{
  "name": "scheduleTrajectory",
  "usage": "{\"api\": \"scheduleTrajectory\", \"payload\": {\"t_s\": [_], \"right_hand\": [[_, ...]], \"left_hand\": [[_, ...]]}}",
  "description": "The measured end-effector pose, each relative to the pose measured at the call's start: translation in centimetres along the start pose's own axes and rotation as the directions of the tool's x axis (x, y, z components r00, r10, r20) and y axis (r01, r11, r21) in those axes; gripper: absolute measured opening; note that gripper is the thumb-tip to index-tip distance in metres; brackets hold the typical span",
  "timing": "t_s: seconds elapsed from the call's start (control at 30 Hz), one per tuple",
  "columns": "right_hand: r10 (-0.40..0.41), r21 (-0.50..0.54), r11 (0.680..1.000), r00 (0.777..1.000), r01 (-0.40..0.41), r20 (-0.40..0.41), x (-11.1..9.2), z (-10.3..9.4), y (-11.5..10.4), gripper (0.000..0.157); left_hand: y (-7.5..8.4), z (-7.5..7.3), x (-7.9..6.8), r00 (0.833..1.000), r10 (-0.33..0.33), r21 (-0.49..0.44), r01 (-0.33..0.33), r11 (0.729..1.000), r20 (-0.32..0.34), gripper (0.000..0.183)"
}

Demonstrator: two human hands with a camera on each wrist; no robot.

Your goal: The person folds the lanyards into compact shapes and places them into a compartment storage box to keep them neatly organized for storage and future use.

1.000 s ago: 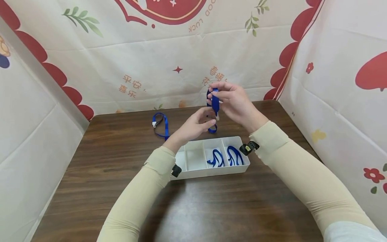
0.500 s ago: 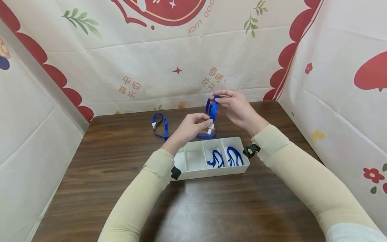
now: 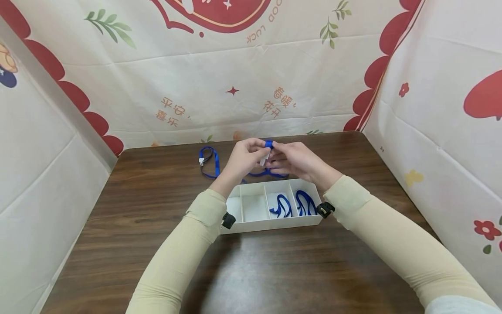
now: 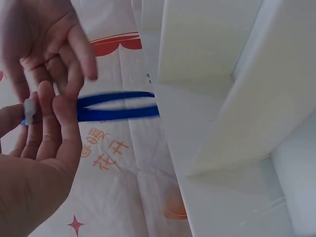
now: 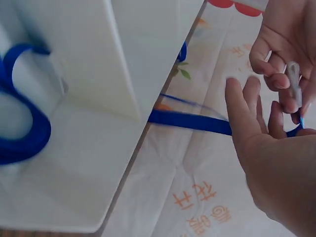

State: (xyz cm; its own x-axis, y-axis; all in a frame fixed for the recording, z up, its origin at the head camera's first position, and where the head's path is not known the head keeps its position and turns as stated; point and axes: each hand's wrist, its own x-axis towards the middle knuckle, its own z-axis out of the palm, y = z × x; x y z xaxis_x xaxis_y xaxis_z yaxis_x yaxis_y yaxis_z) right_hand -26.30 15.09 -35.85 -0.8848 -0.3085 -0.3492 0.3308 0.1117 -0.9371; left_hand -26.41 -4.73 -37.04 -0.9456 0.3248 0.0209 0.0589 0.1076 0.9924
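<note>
Over the far side of the white tray, my left hand [image 3: 245, 159] pinches a blue lanyard [image 3: 268, 144] beside its whitish clip [image 3: 264, 159]. My right hand [image 3: 302, 161] meets it from the other side, thumb and a finger pinching the same strap. In the right wrist view the clip [image 5: 294, 81] sits at the left hand's fingertips, and the strap [image 5: 192, 122] runs from behind the right fingers towards the tray. Fingers partly hide the upper strap; its lower loop hangs below the hands.
The white divided tray [image 3: 270, 225] stands in front of the hands. Blue lanyards lie coiled in its two right compartments, one lanyard [image 3: 283, 206] in each. Another blue lanyard [image 3: 217, 163] lies on the wooden table [image 3: 157, 196] behind left. Printed cloth walls [image 3: 219, 65] enclose the table.
The right hand has come down from above to the left hand's level, lowering the strap's raised part. The lanyard's hanging loop is lower, and the hands are now close together.
</note>
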Motion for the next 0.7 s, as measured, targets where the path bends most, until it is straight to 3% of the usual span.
{"api": "scheduleTrajectory", "payload": {"t_s": [0.17, 0.27, 0.47, 0.57, 0.7], "right_hand": [[-0.074, 0.197, 0.978, 0.997, 0.068, 0.023, -0.3, 0.2, 0.0, 0.030], [-0.082, 0.246, 0.967, 0.996, 0.070, 0.040, -0.5, 0.4, -0.2, 0.027], [-0.052, 0.333, 0.942, 0.999, 0.048, 0.002, -0.8, 0.2, -1.6, 0.043], [-0.042, 0.328, 0.944, 0.999, 0.045, -0.017, -0.8, -0.4, -2.7, 0.038], [-0.030, 0.242, 0.970, 0.999, 0.027, 0.011, -1.3, -0.8, -4.3, 0.028]], "left_hand": [[0.1, 0.3, -0.1, 0.999, -0.032, 0.032, 0.031, 0.999, 0.023, 0.019], [0.1, 0.4, -0.3, 0.999, -0.036, 0.103, 0.032, 0.994, 0.039, 0.021], [-0.3, 0.5, -0.5, 0.998, -0.005, 0.219, -0.008, 0.976, 0.062, 0.022], [-0.4, 0.6, -0.5, 0.998, 0.005, 0.253, -0.022, 0.967, 0.067, 0.021], [-0.6, 0.5, -0.6, 0.998, 0.011, 0.317, -0.029, 0.948, 0.060, 0.018]]}}
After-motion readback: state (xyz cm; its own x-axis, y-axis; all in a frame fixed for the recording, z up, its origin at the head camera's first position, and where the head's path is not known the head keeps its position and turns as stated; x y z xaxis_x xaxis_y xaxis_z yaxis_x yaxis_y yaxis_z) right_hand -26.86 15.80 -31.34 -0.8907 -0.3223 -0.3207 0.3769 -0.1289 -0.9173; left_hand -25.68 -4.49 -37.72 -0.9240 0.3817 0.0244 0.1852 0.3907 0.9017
